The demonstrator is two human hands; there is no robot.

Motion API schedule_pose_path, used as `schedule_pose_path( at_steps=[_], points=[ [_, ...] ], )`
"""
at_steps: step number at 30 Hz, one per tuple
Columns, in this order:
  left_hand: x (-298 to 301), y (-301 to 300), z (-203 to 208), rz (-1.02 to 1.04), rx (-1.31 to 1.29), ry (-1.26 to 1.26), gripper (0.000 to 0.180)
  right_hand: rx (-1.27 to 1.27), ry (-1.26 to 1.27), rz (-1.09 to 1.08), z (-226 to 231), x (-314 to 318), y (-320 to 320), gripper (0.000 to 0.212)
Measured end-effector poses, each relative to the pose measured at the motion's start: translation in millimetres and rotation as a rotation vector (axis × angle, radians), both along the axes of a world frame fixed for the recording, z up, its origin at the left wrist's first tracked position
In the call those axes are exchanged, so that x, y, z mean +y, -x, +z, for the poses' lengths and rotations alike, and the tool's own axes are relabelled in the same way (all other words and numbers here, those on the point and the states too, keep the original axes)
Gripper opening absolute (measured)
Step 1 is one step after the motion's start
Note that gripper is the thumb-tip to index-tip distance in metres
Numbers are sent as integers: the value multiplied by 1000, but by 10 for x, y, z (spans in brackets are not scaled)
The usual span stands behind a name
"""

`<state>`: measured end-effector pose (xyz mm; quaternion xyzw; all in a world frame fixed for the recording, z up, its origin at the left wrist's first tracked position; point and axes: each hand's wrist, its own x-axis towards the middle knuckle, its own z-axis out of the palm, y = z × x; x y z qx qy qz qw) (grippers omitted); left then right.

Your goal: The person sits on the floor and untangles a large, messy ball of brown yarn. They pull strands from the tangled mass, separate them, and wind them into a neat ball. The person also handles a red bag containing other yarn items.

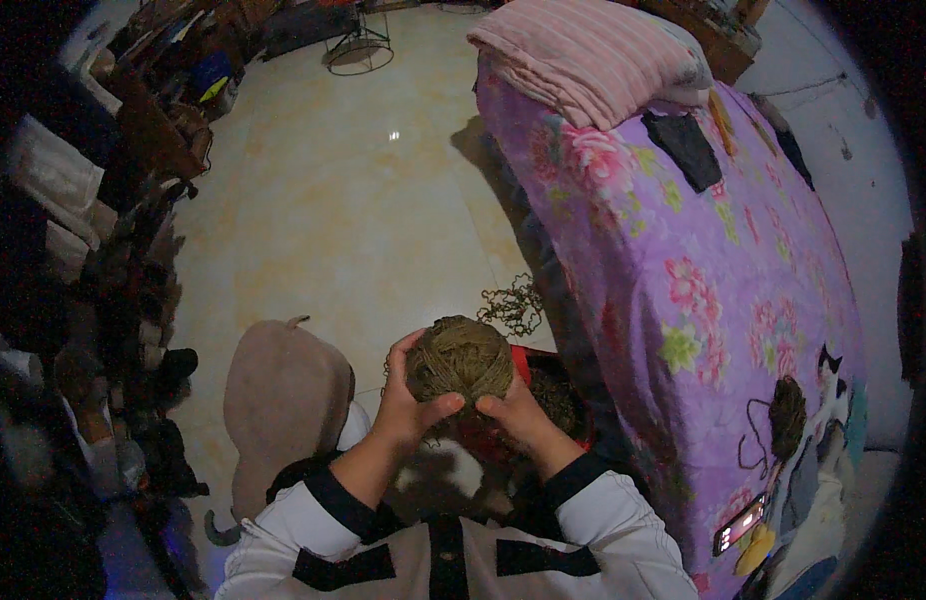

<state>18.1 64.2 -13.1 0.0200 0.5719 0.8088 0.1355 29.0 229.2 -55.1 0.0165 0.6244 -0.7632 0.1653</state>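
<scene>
Clasps a ball of olive-brown yarn (459,355) in front of the body, to the left of the bed (623,240) and raised above the floor (333,190). Cups it with the left hand (403,400) on the side away from the bed and with the right hand (523,412) on the side toward the bed, both thumbs laid on the near face with tips a little apart, fingers wrapped around and partly hidden. Has the grip of both hands clamped on the ball.

On the floor, near the left side of the bed: a loose tangle of crinkled dark yarn (513,305). Between the bed and the right hand: a red container (524,362) with more yarn inside, partly hidden by the right forearm. Farther left of the bed, past the left forearm: a taupe padded piece (283,400) with a rounded top.

On the bed, at its far end: a folded pink striped blanket (593,65), with a dark cloth (683,150) just beside it. Along the right side of the bed, nearer the body: a dark brown bundle of yarn (787,420) with a loose strand, and a phone (740,524). Beyond the bed, to the left: a wire stand (360,55).
</scene>
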Motion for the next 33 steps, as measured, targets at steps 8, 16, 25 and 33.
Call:
schedule_pose_path(
  at_steps=[8,16,25,33],
  points=[
    [-186,118,182,-299,-22,2,89,32,40,122,191,49,4,82],
    [-147,91,125,-184,-197,-243,78,139,-175,131,153,56,-31,63],
    [-282,235,256,-6,-90,132,74,519,-891,561,670,167,-133,16],
    [-42,-93,95,-812,141,142,78,461,-408,262,758,317,126,11]
  ],
)
